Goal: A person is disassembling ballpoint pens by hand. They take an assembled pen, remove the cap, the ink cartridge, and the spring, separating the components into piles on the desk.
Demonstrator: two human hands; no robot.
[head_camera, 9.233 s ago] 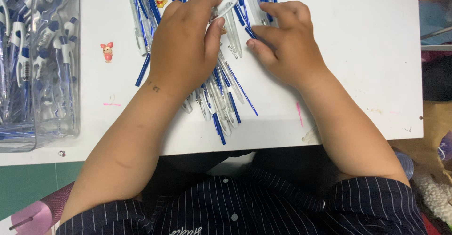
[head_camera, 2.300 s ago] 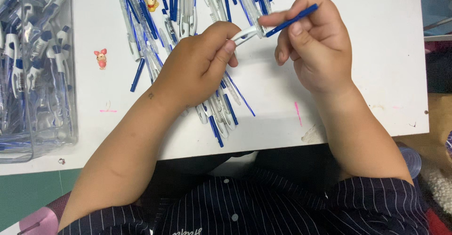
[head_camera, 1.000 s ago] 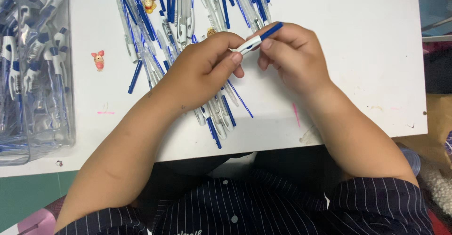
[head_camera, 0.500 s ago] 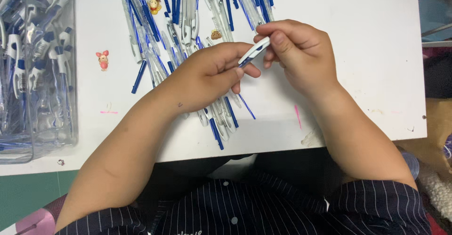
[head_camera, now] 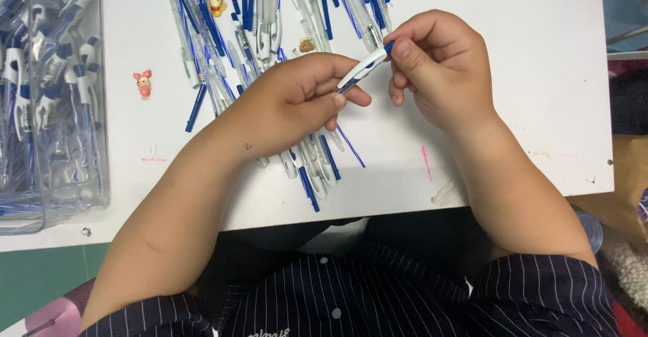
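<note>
Item one: the pen (head_camera: 362,71), white barrel with blue trim, which I see held tilted above the desk (head_camera: 526,107), lower end toward the left hand, upper end toward the right; it sits just in front of the loose pile of pen parts (head_camera: 270,33), near that pile's right edge.

Item two: left hand (head_camera: 297,104); fingers curled around the lower half of the pen, thumb and forefinger pinching the barrel; the forearm runs down from the pile toward the desk's near edge.

Item three: right hand (head_camera: 439,67); clenched on the pen's upper, blue-tipped end, thumb pressed on the tip, other fingers folded over; it lies just to the right of the pile.

Item four: the pile itself; white barrels, blue refills and blue clips lying crosswise on the white desk, some reaching under the left hand and out below it toward the near edge.

Item five: clear plastic box (head_camera: 47,107), well to the left of the pile, filled with white and blue pens.

Item six: three small cartoon stickers on the desk; a pink one (head_camera: 142,84) between box and pile, a brown-hatted one (head_camera: 217,2) within the pile's upper part, a small brown one (head_camera: 307,45) just above the left hand.

Item seven: a pink mark (head_camera: 426,163) on the desk, below the right hand.
</note>
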